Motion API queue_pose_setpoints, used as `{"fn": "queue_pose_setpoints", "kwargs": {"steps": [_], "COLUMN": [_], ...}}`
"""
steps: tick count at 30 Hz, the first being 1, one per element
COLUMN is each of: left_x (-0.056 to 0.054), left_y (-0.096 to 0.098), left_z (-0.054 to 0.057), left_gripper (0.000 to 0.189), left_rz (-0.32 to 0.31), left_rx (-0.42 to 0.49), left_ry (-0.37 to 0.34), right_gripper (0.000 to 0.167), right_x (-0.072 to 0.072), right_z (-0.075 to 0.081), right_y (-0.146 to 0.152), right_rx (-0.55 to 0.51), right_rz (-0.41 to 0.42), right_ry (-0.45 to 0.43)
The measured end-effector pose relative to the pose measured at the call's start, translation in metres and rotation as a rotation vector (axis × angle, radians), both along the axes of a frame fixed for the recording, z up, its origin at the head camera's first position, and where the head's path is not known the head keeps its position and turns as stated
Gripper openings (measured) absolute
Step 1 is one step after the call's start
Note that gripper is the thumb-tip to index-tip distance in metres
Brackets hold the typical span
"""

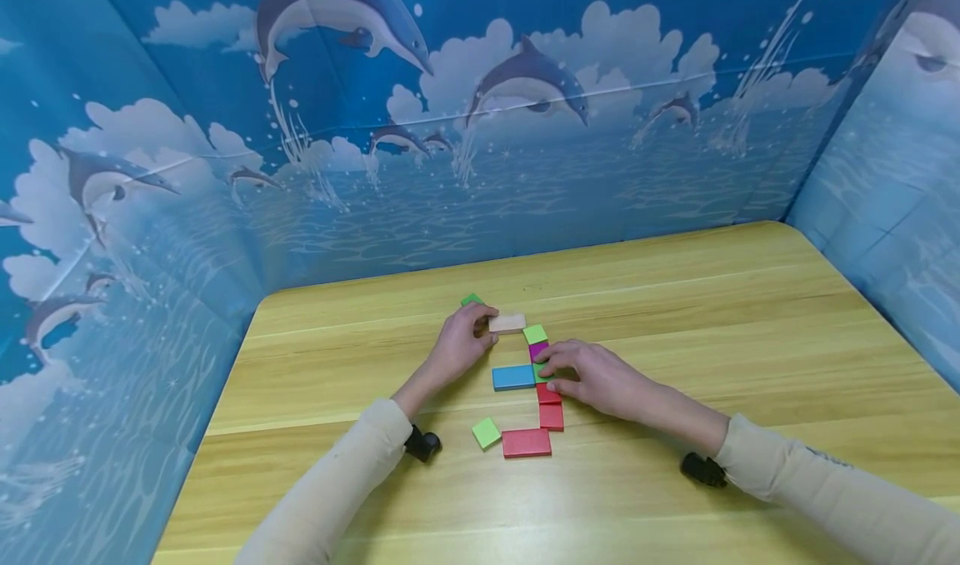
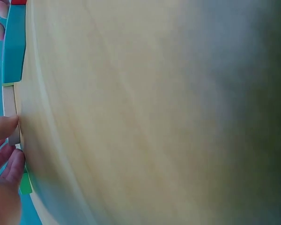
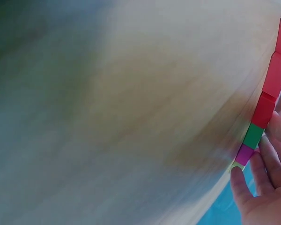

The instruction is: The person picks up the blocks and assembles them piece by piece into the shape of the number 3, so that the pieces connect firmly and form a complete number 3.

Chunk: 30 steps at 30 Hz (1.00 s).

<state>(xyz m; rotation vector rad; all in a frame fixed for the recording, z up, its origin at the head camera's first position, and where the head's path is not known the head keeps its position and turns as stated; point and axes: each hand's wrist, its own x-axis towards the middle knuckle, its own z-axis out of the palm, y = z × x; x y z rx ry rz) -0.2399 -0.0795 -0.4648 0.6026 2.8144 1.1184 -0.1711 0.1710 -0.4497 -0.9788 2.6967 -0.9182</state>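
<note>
My left hand (image 1: 460, 339) pinches the left end of a plain wooden block (image 1: 510, 324), with thumb at its near side and index finger at its far side. A green block (image 1: 472, 299) lies just beyond this hand, partly hidden. My right hand (image 1: 600, 376) rests its extended fingers and thumb on a column of blocks. That column runs from a light green block (image 1: 535, 334) through a magenta block (image 1: 537, 349) and a green block (image 1: 539, 373) to two red blocks (image 1: 551, 417). From the green one, a blue block (image 1: 513, 377) extends left.
Nearer me, a long red block (image 1: 527, 443) lies below the column, with a tilted light green square block (image 1: 487, 433) at its left. The wooden table (image 1: 712, 298) ends at a dolphin-printed curtain (image 1: 525, 198) behind and at the sides. Black wrist cameras (image 1: 423, 445) sit under both forearms.
</note>
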Motion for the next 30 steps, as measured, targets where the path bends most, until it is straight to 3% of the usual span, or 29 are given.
{"fn": "queue_pose_setpoints", "kwargs": {"steps": [6, 16, 24, 30], "left_x": [0.002, -0.002, -0.013, -0.021], "left_y": [-0.003, -0.009, -0.013, -0.016], "left_z": [0.001, 0.008, 0.007, 0.001], "left_gripper": [0.04, 0.044, 0.05, 0.051], "left_rz": [0.02, 0.13, 0.227, 0.247], "left_rx": [0.044, 0.162, 0.117, 0.086], "left_ry": [0.03, 0.079, 0.091, 0.053], "right_gripper": [0.023, 0.023, 0.023, 0.023], "right_x": [0.0, 0.003, 0.003, 0.003], "right_z": [0.001, 0.001, 0.001, 0.0], "right_y": [0.0, -0.001, -0.002, -0.003], "right_rx": [0.003, 0.0, 0.002, 0.0], "right_rz": [-0.005, -0.013, -0.016, -0.019], "right_ry": [0.003, 0.005, 0.004, 0.001]}}
